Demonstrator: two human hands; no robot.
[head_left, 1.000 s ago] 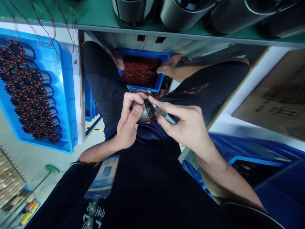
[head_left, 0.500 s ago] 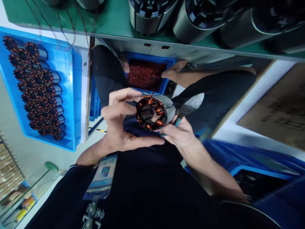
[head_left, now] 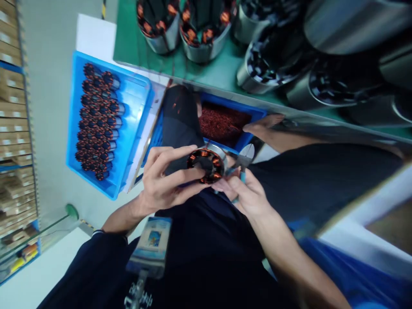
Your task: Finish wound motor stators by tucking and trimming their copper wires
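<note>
A motor stator (head_left: 222,151), a silver ring with copper windings and a dark bore, is held between my hands above my lap. My left hand (head_left: 167,178) closes on it from the left, one finger along its top rim and another reaching into the bore. My right hand (head_left: 246,191) grips a teal-handled cutter (head_left: 246,156), its broad metal head pointing up and right. That hand's fingertips also touch the stator's lower right side. A thin wire end stands up from the stator's top.
Left is a blue tray (head_left: 133,150) with rows of wound stators (head_left: 99,124). More stators (head_left: 206,47) and metal cylinders (head_left: 257,73) stand on the green bench (head_left: 222,79). Between my feet, a blue bin (head_left: 257,115) holds reddish wire scraps (head_left: 222,124). A badge (head_left: 152,240) hangs on my chest.
My left fingers have closed in on the stator, one now inside its bore; before, they were spread with the thumb extended below. The cutter has turned more upright. The camera view has shifted.
</note>
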